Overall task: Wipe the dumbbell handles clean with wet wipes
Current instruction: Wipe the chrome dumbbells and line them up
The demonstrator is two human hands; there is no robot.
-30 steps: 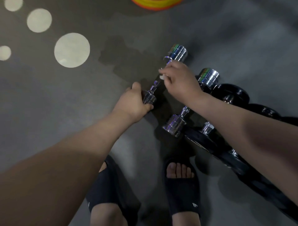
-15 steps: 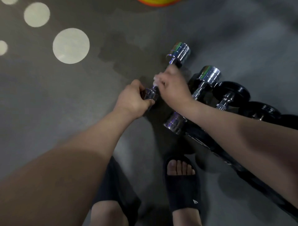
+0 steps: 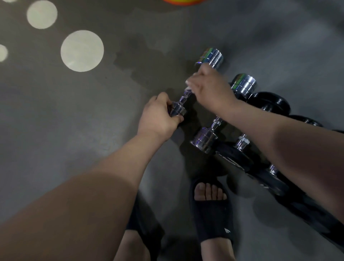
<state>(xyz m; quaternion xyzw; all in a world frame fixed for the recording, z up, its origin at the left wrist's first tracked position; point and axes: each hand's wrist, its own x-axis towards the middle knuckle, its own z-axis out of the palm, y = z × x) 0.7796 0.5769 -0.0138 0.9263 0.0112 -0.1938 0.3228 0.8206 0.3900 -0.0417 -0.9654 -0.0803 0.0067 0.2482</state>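
A chrome dumbbell [image 3: 212,57] lies on the grey floor, angled from lower left to upper right. My left hand [image 3: 158,117] grips its near chrome head. My right hand [image 3: 210,89] is curled over the handle with a white wet wipe [image 3: 189,83] showing at the fingertips. The middle of the handle is hidden under that hand. A second chrome dumbbell [image 3: 204,139] lies just to the right, partly under my right forearm.
Several black dumbbells [image 3: 270,102] lie in a row to the right. My feet in black slides [image 3: 212,214] stand below the dumbbells. An orange and yellow object [image 3: 184,1] sits at the top edge. Round light spots [image 3: 81,50] mark the floor at left.
My right hand slid down the handle toward the near head, then back up toward the far head. My left hand kept its hold on the near head.
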